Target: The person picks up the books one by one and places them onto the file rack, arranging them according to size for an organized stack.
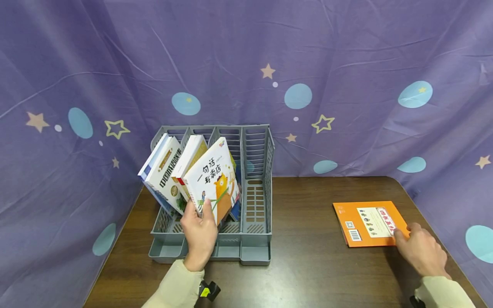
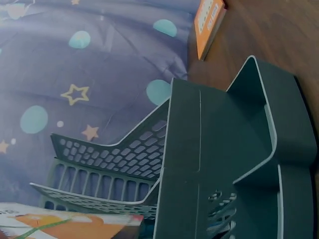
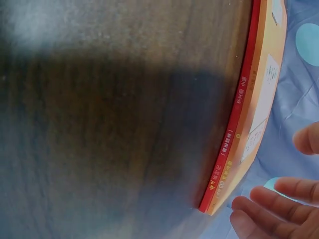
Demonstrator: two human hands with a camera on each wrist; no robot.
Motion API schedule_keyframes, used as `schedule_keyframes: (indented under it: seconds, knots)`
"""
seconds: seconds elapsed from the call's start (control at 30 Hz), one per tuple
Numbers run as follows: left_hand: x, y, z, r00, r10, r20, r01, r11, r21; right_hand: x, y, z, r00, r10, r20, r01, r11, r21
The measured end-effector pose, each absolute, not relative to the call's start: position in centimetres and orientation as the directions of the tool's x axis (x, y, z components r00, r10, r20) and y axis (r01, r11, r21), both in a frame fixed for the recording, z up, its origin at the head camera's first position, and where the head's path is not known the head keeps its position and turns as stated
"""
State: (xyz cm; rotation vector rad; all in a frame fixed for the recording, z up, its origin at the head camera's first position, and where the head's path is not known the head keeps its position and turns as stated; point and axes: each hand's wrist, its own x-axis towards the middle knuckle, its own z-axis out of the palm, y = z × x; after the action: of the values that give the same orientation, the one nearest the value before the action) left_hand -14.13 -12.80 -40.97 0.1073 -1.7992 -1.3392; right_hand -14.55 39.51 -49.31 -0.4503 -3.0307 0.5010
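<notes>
My left hand (image 1: 200, 231) grips the lower edge of a white picture book (image 1: 219, 177) with an orange animal on its cover, thumb on the front. This book leans tilted in a grey desktop book rack (image 1: 256, 255), and its cover also shows at the bottom of the left wrist view. On the right of the table, my right hand (image 1: 421, 250) is at the near right corner of an orange book (image 1: 371, 222) lying flat. In the right wrist view its fingers (image 3: 294, 191) are spread beside that corner, and a red spine (image 3: 231, 129) lies under the orange one.
Left of the held book, a white book (image 1: 165, 171) and a thicker white-and-yellow one (image 1: 192, 158) lean in the rack. Slatted dividers separate its slots, with small trays along the front. A purple patterned curtain (image 1: 231, 55) hangs behind the brown table (image 1: 304, 239).
</notes>
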Motion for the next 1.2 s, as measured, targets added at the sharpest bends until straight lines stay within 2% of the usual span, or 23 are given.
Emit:
schedule_keyframes:
  seconds: [0.6, 1.2]
  knots:
    - [-17.8, -10.6, -42.8, -0.629, -0.474, 0.616, 0.438, 0.439, 0.785, -14.2, 39.4, -50.4, -0.949, 0.313, -0.044, 0.309, 0.893, -0.328]
    - [-20.8, -8.6, -43.3, -0.609, -0.553, 0.568, 0.378, 0.427, 0.821, -14.2, 39.3, -51.0, -0.944, 0.323, -0.065, 0.326, 0.884, -0.335]
